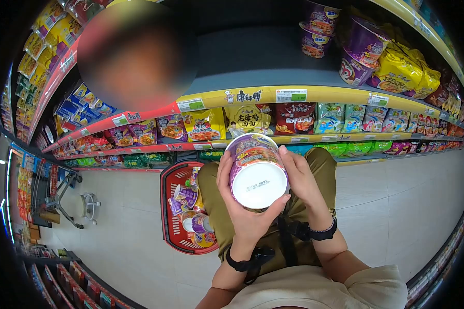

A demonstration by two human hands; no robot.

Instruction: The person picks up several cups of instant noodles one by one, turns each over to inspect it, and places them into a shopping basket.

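Note:
A purple instant noodle cup (259, 181) is held tilted above my lap, its white base with small printed text facing me. My left hand (242, 215) wraps round its left side, thumb under the lower edge of the base. On the other side my right hand (300, 177) closes against the cup, fingers along the wall. The cup's lid is turned away from me, with only a bit of its rim showing. Beside my left leg, a red shopping basket (165, 208) on the floor holds several noodle cups (186, 195) and colourful packs.
Ahead, a shelf with a yellow edge (335, 93) carries stacked purple cups (314, 41) and yellow noodle bags (404, 69). Packs of noodles (203, 125) line the lower shelves. A metal cart (64, 188) stands at the left. A blurred area hides part of the upper left.

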